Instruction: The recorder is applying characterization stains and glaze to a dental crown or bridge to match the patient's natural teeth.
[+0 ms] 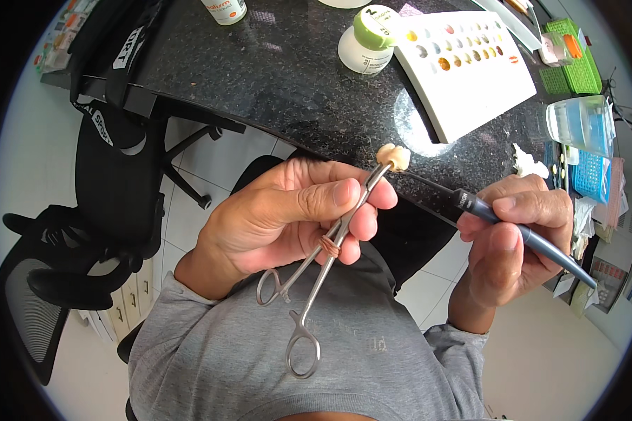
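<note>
My left hand (277, 210) is closed round a pair of locking forceps (310, 291), with a brown band wound about its shanks. In the forceps' jaws sits a small cream-coloured dental crown (393, 156), held up just past my fingertips. Pinched between the thumb and fingers of my right hand (518, 235) is a slim brush (555, 254) with a dark blue-grey handle. Its thin dark tip points left and reaches close to the crown's lower right side. Whether the tip touches the crown, I cannot tell.
Beyond my hands lies a black speckled countertop (281, 91). On it are a white palette (477, 91) with coloured wells, a green-lidded jar (369, 45), a white bottle (226, 8), a clear cup (579, 126), crumpled tissue (529, 163) and green baskets (579, 74). A black chair (119, 161) stands left.
</note>
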`<control>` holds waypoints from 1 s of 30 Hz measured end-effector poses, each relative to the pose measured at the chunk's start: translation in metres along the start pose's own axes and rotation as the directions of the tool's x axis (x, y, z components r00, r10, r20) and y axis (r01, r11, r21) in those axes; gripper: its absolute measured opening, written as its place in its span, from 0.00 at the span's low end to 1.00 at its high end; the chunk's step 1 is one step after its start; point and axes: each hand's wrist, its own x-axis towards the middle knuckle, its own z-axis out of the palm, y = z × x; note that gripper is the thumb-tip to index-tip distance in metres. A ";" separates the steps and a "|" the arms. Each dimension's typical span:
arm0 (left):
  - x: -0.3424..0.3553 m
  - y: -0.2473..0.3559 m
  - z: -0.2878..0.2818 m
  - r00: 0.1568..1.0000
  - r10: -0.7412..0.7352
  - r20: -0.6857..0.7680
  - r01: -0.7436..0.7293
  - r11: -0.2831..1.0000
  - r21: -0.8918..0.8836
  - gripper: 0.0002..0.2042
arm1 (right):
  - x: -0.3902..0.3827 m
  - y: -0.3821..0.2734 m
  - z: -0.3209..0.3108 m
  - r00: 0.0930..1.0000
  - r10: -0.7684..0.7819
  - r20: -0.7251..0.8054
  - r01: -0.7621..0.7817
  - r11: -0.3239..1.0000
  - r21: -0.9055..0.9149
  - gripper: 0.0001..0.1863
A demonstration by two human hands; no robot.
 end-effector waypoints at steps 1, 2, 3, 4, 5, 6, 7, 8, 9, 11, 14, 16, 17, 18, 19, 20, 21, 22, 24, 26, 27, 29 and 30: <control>0.000 0.000 0.000 1.000 0.000 0.001 0.000 1.000 -0.005 0.13 | -0.001 0.001 0.001 1.000 -0.018 -0.025 0.018 1.000 0.006 0.08; 0.000 -0.001 0.000 1.000 0.000 0.002 0.000 1.000 -0.010 0.13 | -0.001 0.002 0.002 0.998 -0.038 -0.043 0.038 0.999 0.009 0.08; 0.001 -0.001 -0.001 1.000 0.006 0.012 -0.006 1.000 -0.004 0.12 | -0.002 0.003 0.003 0.997 -0.058 -0.056 0.058 0.998 0.001 0.08; 0.001 -0.001 -0.001 1.000 0.012 0.021 -0.012 1.000 0.002 0.12 | -0.002 0.004 0.004 0.995 -0.081 -0.062 0.081 0.997 -0.009 0.09; 0.001 -0.001 -0.001 0.999 0.018 0.030 -0.018 1.000 0.008 0.12 | -0.002 0.004 0.005 0.992 -0.104 -0.068 0.103 0.994 -0.019 0.09; 0.001 -0.002 -0.001 0.999 0.019 0.028 -0.019 1.000 0.007 0.12 | -0.003 0.004 0.005 0.994 -0.096 -0.058 0.094 0.995 -0.037 0.08; 0.001 -0.002 -0.001 0.999 0.019 0.027 -0.020 1.000 0.006 0.12 | -0.003 0.004 0.005 0.994 -0.095 -0.058 0.093 0.995 -0.044 0.08; 0.001 -0.002 -0.001 1.000 0.019 0.025 -0.019 1.000 0.005 0.12 | -0.003 0.004 0.005 0.994 -0.094 -0.059 0.091 0.995 -0.052 0.08; 0.001 -0.002 -0.001 1.000 0.018 0.018 -0.018 1.000 0.008 0.12 | -0.003 0.003 0.005 0.994 -0.092 -0.056 0.088 0.994 -0.067 0.08; 0.001 -0.002 0.000 1.000 0.017 0.005 -0.017 1.000 0.015 0.12 | -0.002 0.003 0.002 0.996 -0.094 -0.008 0.093 0.993 -0.077 0.08; 0.001 -0.003 0.001 1.000 0.015 -0.005 -0.015 1.000 0.012 0.12 | 0.000 0.004 0.000 0.994 -0.106 0.028 0.107 0.994 -0.017 0.09; 0.001 -0.003 0.001 1.000 0.018 -0.009 -0.017 1.000 0.021 0.12 | 0.000 0.004 0.000 0.993 -0.120 0.018 0.120 0.993 -0.004 0.09; 0.001 -0.003 0.001 1.000 0.018 -0.011 -0.017 1.000 0.025 0.12 | 0.000 0.004 0.001 0.993 -0.114 0.010 0.114 0.994 -0.001 0.09; 0.001 -0.003 0.001 1.000 0.021 -0.010 -0.021 0.999 0.030 0.12 | 0.001 0.004 0.000 0.993 -0.116 0.027 0.117 0.993 -0.017 0.09; 0.001 -0.003 0.001 1.000 0.024 -0.009 -0.024 0.999 0.035 0.12 | 0.001 0.003 0.000 0.991 -0.132 0.040 0.133 0.990 -0.049 0.09; 0.001 -0.003 0.001 1.000 0.027 -0.008 -0.026 0.999 0.040 0.12 | 0.002 0.003 0.000 0.991 -0.125 0.047 0.127 0.991 -0.038 0.09; 0.001 -0.003 0.001 1.000 0.029 -0.009 -0.028 0.999 0.046 0.12 | 0.002 0.003 0.001 0.990 -0.132 0.049 0.134 0.990 -0.043 0.09; 0.001 -0.003 0.001 0.999 0.031 -0.010 -0.030 0.998 0.051 0.12 | 0.002 0.003 0.001 0.990 -0.135 0.048 0.137 0.989 -0.055 0.09; 0.001 -0.003 0.001 0.999 0.032 -0.012 -0.031 0.998 0.059 0.12 | 0.001 0.003 0.002 0.990 -0.137 0.042 0.140 0.987 -0.085 0.09; 0.001 -0.004 0.001 0.999 0.031 -0.013 -0.030 0.997 0.064 0.12 | 0.002 0.003 0.002 0.990 -0.136 0.040 0.139 0.987 -0.081 0.09; 0.001 -0.004 0.001 0.999 0.032 -0.013 -0.031 0.997 0.065 0.12 | 0.002 0.003 0.001 0.990 -0.137 0.043 0.140 0.988 -0.059 0.09; 0.001 -0.004 0.001 0.999 0.036 -0.013 -0.035 0.997 0.067 0.12 | 0.003 0.004 0.001 0.990 -0.138 0.041 0.139 0.990 -0.018 0.09; 0.001 -0.004 0.001 0.999 0.038 -0.012 -0.038 0.997 0.068 0.12 | 0.002 0.004 0.001 0.990 -0.137 0.036 0.137 0.991 0.001 0.09</control>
